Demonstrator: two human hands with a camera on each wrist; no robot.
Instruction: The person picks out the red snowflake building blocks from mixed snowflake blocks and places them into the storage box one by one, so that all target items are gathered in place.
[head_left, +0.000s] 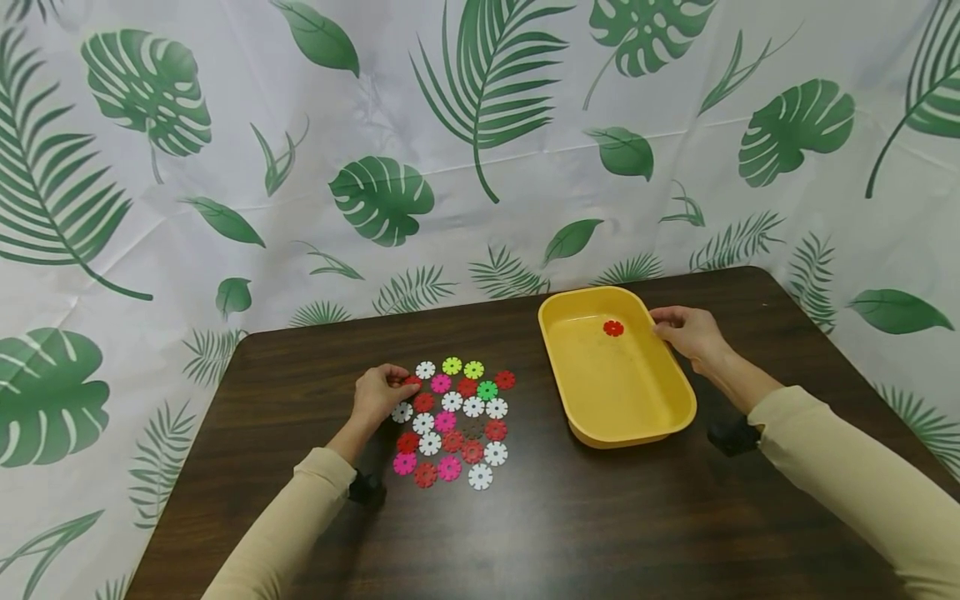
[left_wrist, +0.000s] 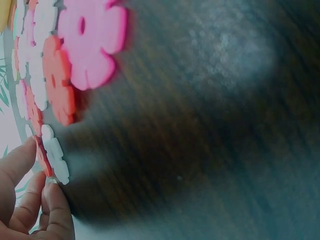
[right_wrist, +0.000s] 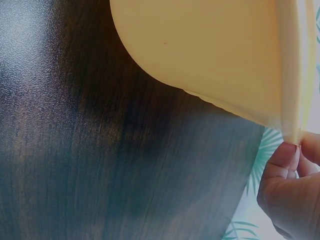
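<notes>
My left hand (head_left: 377, 393) is at the left side of a group of flat, notched plastic discs. Its thumb and fingers pinch a red disc (left_wrist: 43, 159), with a white disc (left_wrist: 55, 154) right beside it. On the right, my right hand (head_left: 690, 335) grips the long side rim of a yellow tray (head_left: 611, 379), thumb and fingertips meeting at the edge in the right wrist view. Inside the tray, toward its far end, lies one red disc (head_left: 613, 328). How far the tray sits off the table, if at all, I cannot tell.
Several white, pink, red and yellow-green discs lie flat in loose rows, with a green disc (head_left: 487, 390) and a brown disc (head_left: 473, 428) among them. They rest on a dark wooden table (head_left: 570, 525). Behind it hangs a leaf-print cloth (head_left: 300, 183).
</notes>
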